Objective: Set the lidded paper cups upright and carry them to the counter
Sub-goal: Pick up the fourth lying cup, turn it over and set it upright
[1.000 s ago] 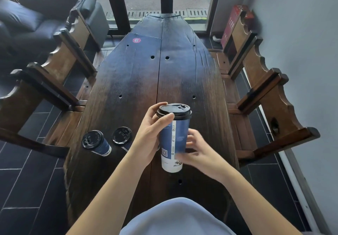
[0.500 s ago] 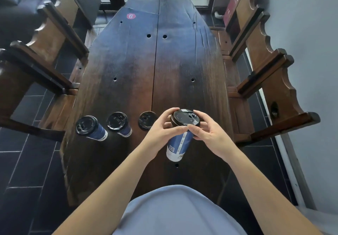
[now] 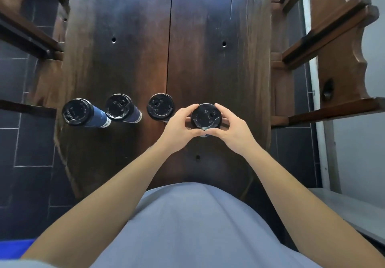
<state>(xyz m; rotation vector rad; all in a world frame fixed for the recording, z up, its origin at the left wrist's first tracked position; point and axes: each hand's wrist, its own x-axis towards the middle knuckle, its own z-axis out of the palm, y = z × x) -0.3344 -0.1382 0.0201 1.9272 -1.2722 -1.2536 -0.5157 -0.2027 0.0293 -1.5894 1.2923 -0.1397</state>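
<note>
While the left hand [image 3: 179, 124] and right hand [image 3: 231, 128] both clasp the black-lidded blue paper cup [image 3: 205, 117] upright on the dark wooden table [image 3: 208, 38], right of three standing cups, the person should seat it flat. Both hands should let go only once it stands steady.

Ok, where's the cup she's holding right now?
Head view: the held cup is right of centre at the table's near end, gripped between left hand and right hand, rightmost in the cup row, beside the third cup.

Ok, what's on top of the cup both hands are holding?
A black plastic lid caps the cup, with small raised markings on it. The left hand and right hand grip its rim. The cup's body and contents are hidden beneath the lid and fingers.
</note>
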